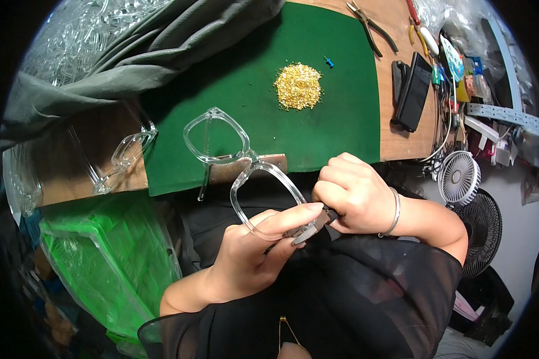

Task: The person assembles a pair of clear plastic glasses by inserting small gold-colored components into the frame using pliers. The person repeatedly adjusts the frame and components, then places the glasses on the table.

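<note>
A clear plastic glasses frame (pixel 221 149) is held over the near edge of a green mat (pixel 317 113). My left hand (pixel 251 254) grips the frame's nearer lens rim, thumb stretched along it. My right hand (pixel 353 194) is closed around a small dark tool (pixel 314 226) whose tip meets the frame's corner at my left thumb. A pile of tiny gold parts (pixel 297 85) lies on the mat beyond. A small brown block (pixel 245 169) sits under the frame at the mat's edge.
Another clear frame (pixel 123 157) lies on the wooden table to the left. Grey cloth (pixel 120 54) covers the far left. A green plastic bag (pixel 102 251) sits lower left. Pliers (pixel 371 27), a dark phone (pixel 414 90), a small blue pin (pixel 329 61) and two fans (pixel 461 179) are at right.
</note>
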`<action>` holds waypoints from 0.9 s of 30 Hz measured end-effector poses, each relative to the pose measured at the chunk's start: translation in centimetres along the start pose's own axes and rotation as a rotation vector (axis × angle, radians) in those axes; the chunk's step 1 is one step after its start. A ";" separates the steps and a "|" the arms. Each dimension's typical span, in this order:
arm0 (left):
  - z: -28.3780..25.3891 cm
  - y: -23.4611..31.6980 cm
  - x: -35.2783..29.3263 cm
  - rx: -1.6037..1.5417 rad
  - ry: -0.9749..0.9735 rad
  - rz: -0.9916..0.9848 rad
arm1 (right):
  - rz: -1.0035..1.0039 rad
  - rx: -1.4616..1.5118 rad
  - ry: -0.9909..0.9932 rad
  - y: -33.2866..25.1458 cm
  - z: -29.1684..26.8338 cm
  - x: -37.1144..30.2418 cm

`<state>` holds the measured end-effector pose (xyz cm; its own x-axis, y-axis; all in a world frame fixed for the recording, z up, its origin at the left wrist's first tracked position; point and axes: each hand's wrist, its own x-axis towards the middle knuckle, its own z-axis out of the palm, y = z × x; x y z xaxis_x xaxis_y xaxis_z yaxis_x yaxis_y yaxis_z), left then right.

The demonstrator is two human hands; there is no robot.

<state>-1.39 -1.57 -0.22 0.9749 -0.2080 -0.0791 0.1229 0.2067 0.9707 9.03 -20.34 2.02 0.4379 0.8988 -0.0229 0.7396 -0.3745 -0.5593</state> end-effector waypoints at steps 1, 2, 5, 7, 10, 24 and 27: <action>-0.3 0.3 0.0 0.051 0.020 -0.004 | -0.008 0.041 0.035 0.1 0.1 0.3; -0.5 0.7 0.0 0.102 0.040 -0.009 | -0.016 0.082 0.070 0.3 0.1 0.7; -1.8 1.7 -0.8 -0.187 0.293 0.025 | 0.134 0.109 0.048 1.0 -0.7 1.0; -2.0 2.5 -0.6 -0.384 0.431 -0.032 | 0.286 0.156 0.146 2.5 1.1 1.2; -1.5 3.3 0.1 -0.499 0.482 -0.112 | 0.355 0.061 0.314 4.7 6.3 2.8; -3.0 2.4 1.0 -0.576 0.228 -0.176 | 0.468 -0.059 -0.281 3.5 0.9 -0.6; -2.5 2.7 1.1 -0.600 0.217 -0.186 | 0.446 -0.024 0.033 4.1 1.8 -0.5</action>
<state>0.49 1.18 1.77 0.9349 -0.1070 -0.3384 0.3136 0.6954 0.6465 10.98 -21.89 -1.72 0.7324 0.6408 -0.2303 0.4864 -0.7290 -0.4815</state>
